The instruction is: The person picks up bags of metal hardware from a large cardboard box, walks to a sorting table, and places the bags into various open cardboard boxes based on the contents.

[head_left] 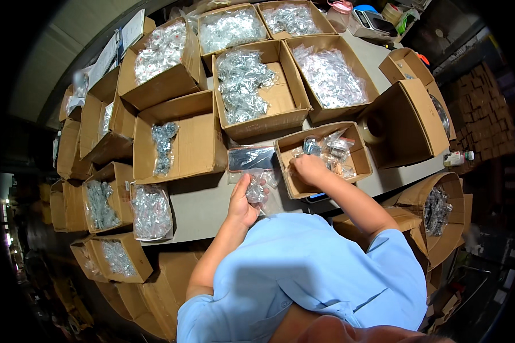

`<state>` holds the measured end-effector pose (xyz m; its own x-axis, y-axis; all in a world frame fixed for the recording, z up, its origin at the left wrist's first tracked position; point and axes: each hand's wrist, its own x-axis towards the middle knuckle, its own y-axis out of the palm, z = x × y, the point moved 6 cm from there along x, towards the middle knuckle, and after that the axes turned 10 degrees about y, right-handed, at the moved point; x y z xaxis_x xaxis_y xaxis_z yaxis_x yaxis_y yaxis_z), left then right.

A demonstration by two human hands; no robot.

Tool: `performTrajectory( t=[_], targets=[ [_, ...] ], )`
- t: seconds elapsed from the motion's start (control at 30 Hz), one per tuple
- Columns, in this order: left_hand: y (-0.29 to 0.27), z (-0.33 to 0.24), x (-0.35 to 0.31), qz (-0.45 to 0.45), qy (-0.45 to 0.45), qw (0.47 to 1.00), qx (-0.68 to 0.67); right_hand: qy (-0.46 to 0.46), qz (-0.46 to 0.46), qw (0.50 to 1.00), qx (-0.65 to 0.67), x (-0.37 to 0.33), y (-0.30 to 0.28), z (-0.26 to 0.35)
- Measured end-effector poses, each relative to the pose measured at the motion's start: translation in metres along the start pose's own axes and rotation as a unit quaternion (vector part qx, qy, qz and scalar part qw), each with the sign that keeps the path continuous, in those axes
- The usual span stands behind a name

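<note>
My left hand [243, 207] is closed round a clear plastic bag [257, 190] with small shiny metal parts inside, held in front of my chest above the table edge. Inside a small cardboard box [362, 163] just to the right, my right hand [310, 169] reaches down with its fingers curled; the fingertips are mostly hidden, and what they grip does not show. Around that hand lie small clear bags of metal parts [336, 147]. Between the hands and farther back, a dark flat rectangular thing [250, 158] lies on the table, partly under clear plastic.
Several open cardboard boxes ring the grey table [190, 204]. Bagged metal parts fill a box [300, 117] straight ahead; a wide box [203, 140] at left holds a few bags. An upright box [409, 123] stands right. A pink-lidded jar [340, 16] sits at the back.
</note>
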<state>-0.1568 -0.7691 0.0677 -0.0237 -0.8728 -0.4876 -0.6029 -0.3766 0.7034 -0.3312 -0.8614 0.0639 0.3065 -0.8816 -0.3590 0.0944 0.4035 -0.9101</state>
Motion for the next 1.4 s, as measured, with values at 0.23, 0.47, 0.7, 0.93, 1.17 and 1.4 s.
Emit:
performTrajectory(
  t=[0.23,0.47,0.7,0.93,1.17,1.4],
  targets=[
    [0.032,0.001,-0.007,0.178,-0.071,0.975,-0.116,0.039,-0.127,0.954,0.267,-0.026,-0.098,-0.01],
    [0.039,0.012,-0.009,0.15,-0.081,0.984,-0.042,-0.071,0.037,0.895,0.438,-0.04,-0.098,0.023],
    [0.024,0.017,-0.006,0.156,-0.133,0.968,-0.144,-0.018,-0.12,0.991,-0.062,-0.007,-0.018,-0.023],
    [0.026,0.011,-0.008,0.161,-0.109,0.962,-0.192,0.008,-0.109,0.909,0.402,-0.018,-0.083,-0.055],
    [0.05,0.012,-0.013,0.226,-0.123,0.95,-0.175,-0.171,-0.108,0.932,0.301,-0.065,-0.093,0.044],
    [0.015,0.017,-0.005,0.187,-0.124,0.955,-0.193,0.018,-0.128,0.981,0.143,-0.012,-0.079,-0.019]
  ],
)
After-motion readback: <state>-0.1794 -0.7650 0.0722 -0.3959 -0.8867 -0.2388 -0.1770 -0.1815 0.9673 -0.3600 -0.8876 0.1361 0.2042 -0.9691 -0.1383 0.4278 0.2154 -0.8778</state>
